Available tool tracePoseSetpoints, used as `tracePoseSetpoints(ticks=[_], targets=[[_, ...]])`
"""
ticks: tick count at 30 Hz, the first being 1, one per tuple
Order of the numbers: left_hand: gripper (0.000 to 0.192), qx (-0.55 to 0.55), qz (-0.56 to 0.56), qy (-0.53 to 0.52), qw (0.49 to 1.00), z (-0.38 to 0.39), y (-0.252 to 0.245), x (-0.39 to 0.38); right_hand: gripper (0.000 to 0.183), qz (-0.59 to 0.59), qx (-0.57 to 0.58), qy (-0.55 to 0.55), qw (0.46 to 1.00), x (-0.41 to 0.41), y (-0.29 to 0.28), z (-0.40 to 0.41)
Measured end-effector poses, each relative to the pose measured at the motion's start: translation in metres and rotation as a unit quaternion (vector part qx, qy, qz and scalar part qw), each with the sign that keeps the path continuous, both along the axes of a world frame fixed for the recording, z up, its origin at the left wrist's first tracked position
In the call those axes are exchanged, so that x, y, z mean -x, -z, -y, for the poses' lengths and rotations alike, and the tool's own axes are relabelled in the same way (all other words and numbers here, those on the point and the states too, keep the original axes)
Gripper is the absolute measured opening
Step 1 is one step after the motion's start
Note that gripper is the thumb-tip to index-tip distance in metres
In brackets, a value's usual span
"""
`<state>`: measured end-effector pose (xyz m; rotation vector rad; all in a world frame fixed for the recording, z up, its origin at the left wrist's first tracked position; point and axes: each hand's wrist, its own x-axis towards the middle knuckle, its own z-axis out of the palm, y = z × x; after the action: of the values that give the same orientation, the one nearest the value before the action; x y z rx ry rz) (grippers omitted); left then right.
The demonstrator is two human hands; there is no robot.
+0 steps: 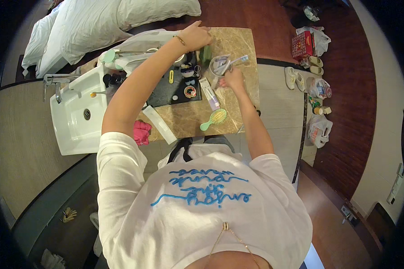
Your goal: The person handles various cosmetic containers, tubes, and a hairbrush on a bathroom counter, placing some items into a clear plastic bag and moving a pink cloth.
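Observation:
My left hand (196, 36) reaches over the back of the marble counter (188, 117), its fingers near a green item (205, 55); whether it touches anything cannot be told. Beside a clear cup (221, 66) with toothbrushes standing in it, my right hand (234, 80) has its fingers bent near the cup's lower side; the grip is not clear. A toothbrush (239, 60) leans out of the cup to the right. Nearer me lie a white and purple tube (210, 94) and a green hairbrush (217, 117). A black tray (161, 95) holds a yellow clip (171, 76) and several small items.
The white sink (77, 131) with its metal faucet (58, 92) adjoins the counter's left side, with a toothbrush (93, 94) over it. A pink cloth (141, 132) and a white strip (160, 124) lie at the front edge. White pillows (87, 30) are beyond; shoes (291, 78) and bags stand right.

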<state>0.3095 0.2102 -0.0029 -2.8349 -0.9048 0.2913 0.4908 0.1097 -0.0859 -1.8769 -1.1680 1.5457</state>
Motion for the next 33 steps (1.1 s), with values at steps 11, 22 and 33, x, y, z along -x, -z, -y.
tracePoseSetpoints(ticks=[11, 22, 33], targets=[[0.039, -0.103, 0.071, -0.020, 0.992, 0.040, -0.026, 0.003, 0.033, 0.167, -0.263, 0.046, 0.949, -0.036, 0.053, 0.038], [0.047, -0.088, 0.171, -0.071, 0.979, 0.061, -0.021, 0.011, 0.052, 0.433, -0.139, -0.276, 0.847, 0.044, 0.032, 0.102], [0.030, 0.014, 0.070, -0.070, 0.995, 0.051, -0.004, -0.003, 0.054, 0.430, 0.045, -0.315, 0.845, 0.066, 0.033, 0.090]])
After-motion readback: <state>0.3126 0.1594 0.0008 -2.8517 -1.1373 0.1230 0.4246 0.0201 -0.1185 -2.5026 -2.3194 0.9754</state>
